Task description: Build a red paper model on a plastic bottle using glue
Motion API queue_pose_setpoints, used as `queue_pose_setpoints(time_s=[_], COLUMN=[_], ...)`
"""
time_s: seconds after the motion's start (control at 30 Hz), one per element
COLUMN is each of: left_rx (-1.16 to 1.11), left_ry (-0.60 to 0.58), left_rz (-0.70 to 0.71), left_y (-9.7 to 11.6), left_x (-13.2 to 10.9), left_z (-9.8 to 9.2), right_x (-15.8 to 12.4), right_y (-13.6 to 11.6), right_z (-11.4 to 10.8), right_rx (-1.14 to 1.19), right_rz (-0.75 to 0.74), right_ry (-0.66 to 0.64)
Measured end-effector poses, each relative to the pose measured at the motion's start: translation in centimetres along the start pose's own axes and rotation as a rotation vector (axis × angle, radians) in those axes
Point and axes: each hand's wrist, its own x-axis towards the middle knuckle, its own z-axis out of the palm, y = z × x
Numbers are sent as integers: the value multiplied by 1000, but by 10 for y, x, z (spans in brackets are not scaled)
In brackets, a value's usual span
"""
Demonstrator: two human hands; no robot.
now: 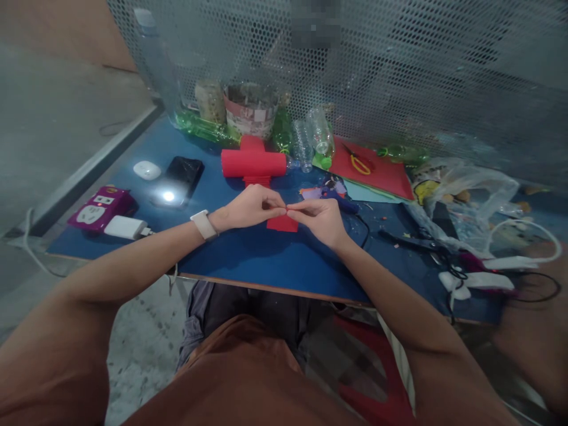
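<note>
My left hand (255, 208) and my right hand (322, 220) meet over the blue table, thumbs and fingertips pinched close together. Between them they hold a small piece of red paper (283, 224), its lower part showing beneath the fingertips. Just beyond the hands lies a red paper roll (254, 163), placed crosswise over a red paper strip (257, 179). Behind my right hand is a dark blue tool (339, 200) with a cord, perhaps a glue gun, beside purple scraps. What the fingertips press on is partly hidden.
Left are a phone (183, 177), a white case (147, 170), a purple socket box (103, 207) and a white charger (126, 227). Plastic bottles (319, 130) line the mesh. Yellow-handled scissors (358, 163) rest on coloured sheets (390, 177). Right are a plastic bag (474, 183) and cords.
</note>
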Motion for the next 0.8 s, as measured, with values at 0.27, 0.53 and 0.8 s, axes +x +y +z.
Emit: queue_pose_setpoints(time_s=[0.27,0.53,0.8], left_rx=[-25,35,-36], left_ry=[4,13,35], left_rz=[-17,-9,-10], left_y=[2,4,0], left_x=[-1,0,-1], left_z=[0,0,1], right_x=[0,1,1], right_y=[-2,0,-3], right_z=[0,0,0], right_rx=[-10,15,1], right_rz=[13,-8,20], right_ry=[7,27,-11])
